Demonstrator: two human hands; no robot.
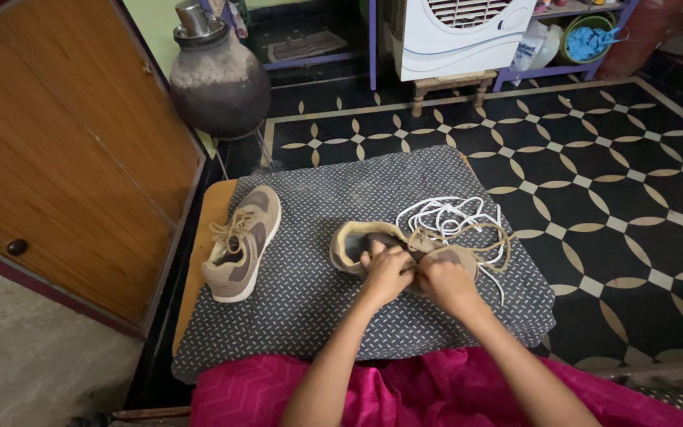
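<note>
A tan shoe (355, 242) lies on its side on a dotted dark cloth (333, 316) that covers a low table. My left hand (386, 273) and my right hand (444, 282) are both closed on the middle of this shoe, fingers touching. A loose white lace (446, 216) and a tan lace (493, 237) lie tangled just beyond and to the right of the shoe. A second tan shoe (243, 241), laced, sits upright at the left of the cloth, apart from my hands.
A wooden cabinet door (73, 158) stands at the left. A large round dark pot (217, 79) sits behind the table. A white air cooler (460, 35) rests on a small wooden stand at the back. Patterned black tile floor (610, 174) spreads to the right.
</note>
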